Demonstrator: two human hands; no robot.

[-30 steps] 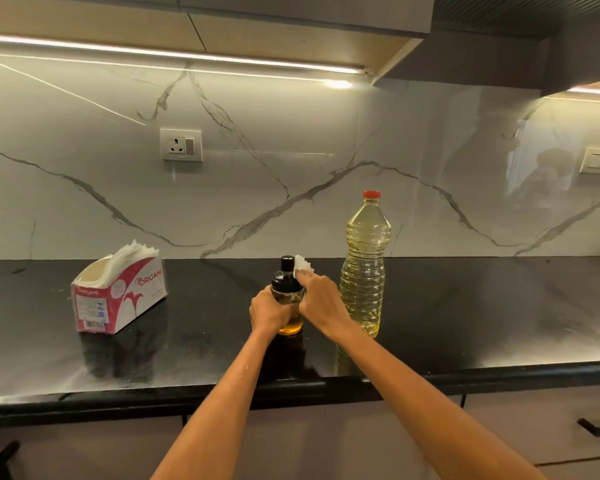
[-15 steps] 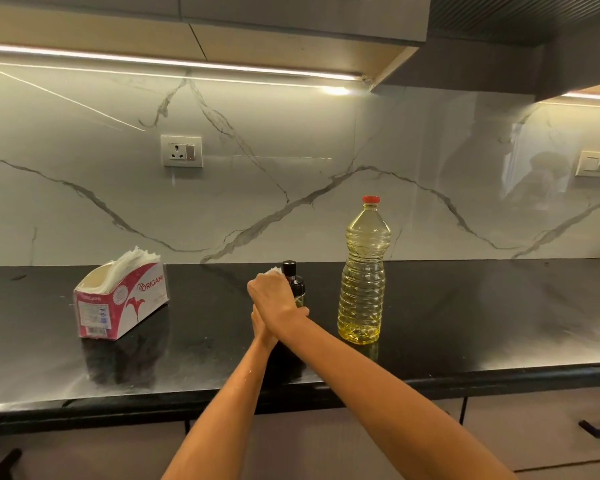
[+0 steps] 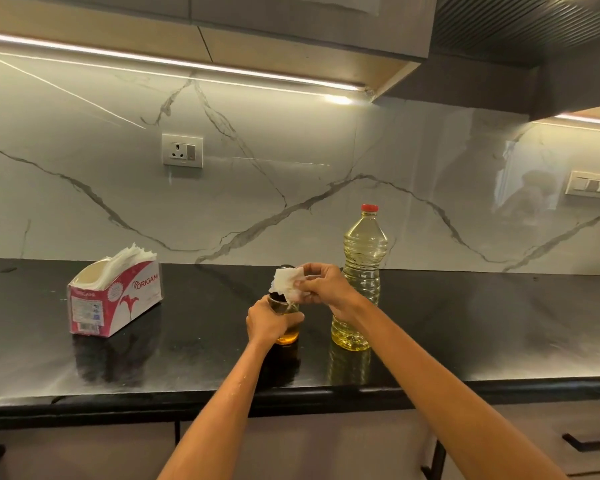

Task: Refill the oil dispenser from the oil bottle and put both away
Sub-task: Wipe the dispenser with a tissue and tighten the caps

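Observation:
The small glass oil dispenser (image 3: 289, 332) with amber oil and a black top stands on the black counter (image 3: 187, 358). My left hand (image 3: 269, 320) is wrapped around its body. My right hand (image 3: 323, 289) pinches a crumpled white tissue (image 3: 286, 284) against the dispenser's top, hiding most of the cap. The tall clear oil bottle (image 3: 361, 271) with a red cap stands upright just right of the dispenser, partly behind my right wrist.
A pink and white tissue box (image 3: 115, 299) sits on the counter to the left. A wall socket (image 3: 182, 150) is on the marble backsplash; switches (image 3: 591, 184) are at right. Cabinets hang overhead. Drawer fronts with black handles (image 3: 589, 441) lie below the counter edge.
My right hand with the tissue went from the dispenser's top across to its left side, then back to the top right. The left hand kept its hold on the dispenser.

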